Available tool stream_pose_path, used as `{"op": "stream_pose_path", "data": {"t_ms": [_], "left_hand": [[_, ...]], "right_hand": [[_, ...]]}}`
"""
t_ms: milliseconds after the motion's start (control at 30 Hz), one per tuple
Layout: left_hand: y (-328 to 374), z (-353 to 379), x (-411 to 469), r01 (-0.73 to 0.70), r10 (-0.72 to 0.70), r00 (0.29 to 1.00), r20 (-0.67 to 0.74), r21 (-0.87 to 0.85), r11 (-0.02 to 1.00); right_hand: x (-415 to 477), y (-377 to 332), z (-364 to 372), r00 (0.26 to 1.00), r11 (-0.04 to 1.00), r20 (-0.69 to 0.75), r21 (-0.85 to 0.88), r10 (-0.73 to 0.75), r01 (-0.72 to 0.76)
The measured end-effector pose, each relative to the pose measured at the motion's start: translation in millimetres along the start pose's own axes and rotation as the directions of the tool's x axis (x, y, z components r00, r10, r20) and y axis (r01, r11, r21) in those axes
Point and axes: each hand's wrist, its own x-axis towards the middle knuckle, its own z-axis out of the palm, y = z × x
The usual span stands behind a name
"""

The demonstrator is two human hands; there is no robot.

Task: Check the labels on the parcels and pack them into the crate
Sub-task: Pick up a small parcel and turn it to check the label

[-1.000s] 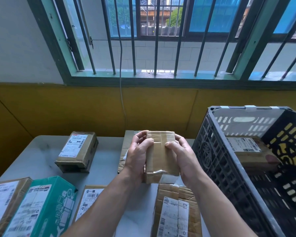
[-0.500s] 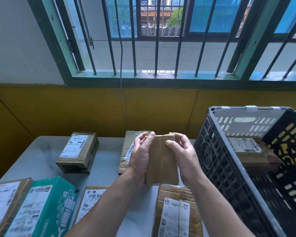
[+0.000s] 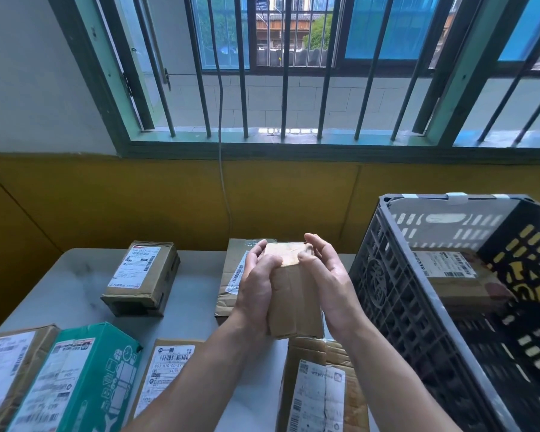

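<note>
A small brown cardboard parcel (image 3: 293, 297) is held up above the table between both hands, its plain taped side toward me. My left hand (image 3: 256, 285) grips its left side with the thumb curled over the top front. My right hand (image 3: 328, 279) cups its right side, thumb on the top edge. The dark plastic crate (image 3: 396, 294) stands to the right, and inside it lies a brown parcel with a white label (image 3: 449, 272).
On the grey table (image 3: 78, 285) lie a labelled box at the back left (image 3: 144, 275), a flat parcel behind my hands (image 3: 234, 275), a green box (image 3: 81, 375), a brown box (image 3: 3, 369) and two labelled parcels (image 3: 169, 369) (image 3: 321, 391) near me. A barred window and yellow wall stand behind.
The parcel has been turned in my hands, its top tipping toward me, and my right hand has slid round to its right side. The view has shifted slightly.
</note>
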Motion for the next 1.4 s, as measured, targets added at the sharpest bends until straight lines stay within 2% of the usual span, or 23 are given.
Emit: {"op": "stream_pose_path", "data": {"t_ms": [133,233,333,433,533,733,867,967,1033,1233,1400], "left_hand": [[-0.4,-2.2,1.5,0.0,-0.001,1.0,-0.021,-0.061,0.998],[0.2,-5.0,2.4,-0.004,0.001,1.0,-0.025,-0.124,0.992],[0.4,-10.1,4.0,-0.034,0.026,0.999,-0.043,-0.209,0.977],[-1.1,-13.9,7.7,-0.066,0.052,0.997,-0.062,-0.254,0.965],[-1.4,-15.3,8.1,-0.082,0.071,0.995,-0.075,-0.153,0.985],[-0.7,-23.3,15.0,-0.126,0.155,0.95,-0.27,0.121,0.985],[-5.4,-21.7,10.5,-0.134,0.21,0.949,-0.236,0.303,0.944],[-6.8,-22.5,5.7,-0.159,0.194,0.977,-0.089,0.302,0.94],[-6.5,-24.7,5.0,-0.162,0.184,0.982,-0.052,0.284,0.945],[-2.9,-32.3,8.3,-0.223,0.254,0.958,-0.132,0.213,0.951],[0.3,-37.1,1.6,-0.213,0.257,0.96,-0.111,0.305,0.928]], "right_hand": [[-0.5,2.8,-2.1,0.998,1.0,0.053,0.016,0.025,-0.026],[2.0,4.5,-5.1,0.996,0.996,-0.015,0.042,0.084,-0.083],[5.3,8.1,-11.8,0.977,0.983,-0.131,-0.06,0.165,-0.174],[5.8,10.2,-15.2,0.96,0.966,-0.107,0.002,0.258,-0.259],[5.9,10.8,-16.3,0.956,0.96,-0.089,0.07,0.278,-0.272],[5.2,8.5,-21.4,0.969,0.99,-0.205,0.039,0.139,-0.133],[3.7,8.8,-19.6,0.968,0.996,-0.235,0.022,0.085,-0.082],[2.2,10.3,-16.0,0.966,0.998,-0.253,-0.01,0.055,-0.06],[0.8,9.7,-14.3,0.971,0.998,-0.235,-0.032,0.051,-0.06],[-6.7,10.3,-3.1,0.985,0.995,-0.154,-0.054,0.078,-0.087],[-14.6,8.6,7.2,0.982,0.997,-0.187,-0.059,0.031,-0.042]]}}
